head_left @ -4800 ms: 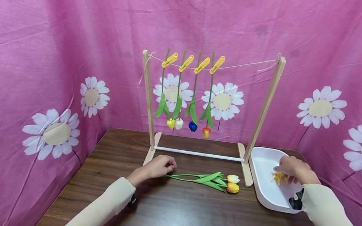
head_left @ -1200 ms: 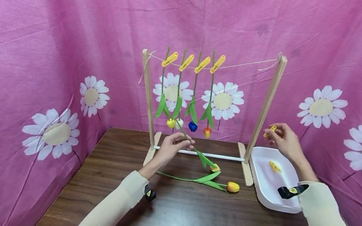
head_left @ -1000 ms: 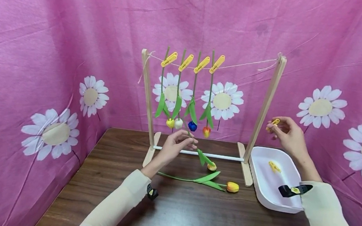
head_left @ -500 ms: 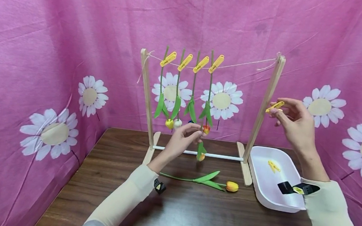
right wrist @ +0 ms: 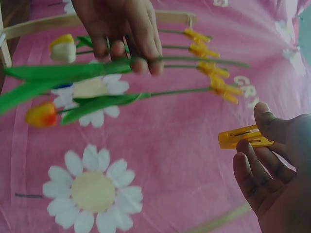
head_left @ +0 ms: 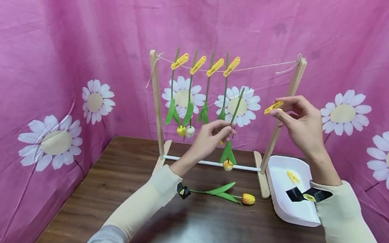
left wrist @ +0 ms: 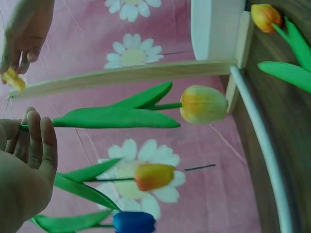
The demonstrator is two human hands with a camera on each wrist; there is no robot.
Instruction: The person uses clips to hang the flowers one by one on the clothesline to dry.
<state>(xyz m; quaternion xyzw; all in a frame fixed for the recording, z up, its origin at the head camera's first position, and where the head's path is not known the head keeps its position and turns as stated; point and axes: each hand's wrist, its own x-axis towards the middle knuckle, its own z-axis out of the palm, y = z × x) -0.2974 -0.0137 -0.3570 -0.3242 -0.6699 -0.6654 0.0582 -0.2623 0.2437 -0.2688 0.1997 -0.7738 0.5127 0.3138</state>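
Note:
My left hand (head_left: pixel 210 138) pinches the green stem of a yellow-and-white artificial tulip (left wrist: pixel 204 104), which hangs bloom down in front of the rack, its stem end pointing up. To the right, my right hand (head_left: pixel 304 126) holds a yellow clothespin (right wrist: pixel 245 137) between thumb and fingers, apart from the string (head_left: pixel 264 67). Several tulips hang upside down from that string, each under a yellow clothespin (head_left: pixel 231 67). Among them are a yellow bloom (head_left: pixel 181 131), a white one (head_left: pixel 189 131), a blue one (left wrist: pixel 134 222) and an orange-red one (left wrist: pixel 154 176). My left hand partly hides them in the head view.
On the wooden table (head_left: pixel 110 191) lies a yellow-orange tulip (head_left: pixel 248 199). A white tray (head_left: pixel 277 207) with yellow clothespins (head_left: pixel 293 177) stands by the rack's right foot. The rack has wooden posts (head_left: pixel 156 106) and a white lower bar (head_left: pixel 208 163). Pink flowered cloth (head_left: pixel 119 20) surrounds the table.
My left hand has picked up the yellow-and-white tulip, raised it and turned it bloom down. My right hand has taken a clothespin from the tray, lifted it and moved it left toward the rack.

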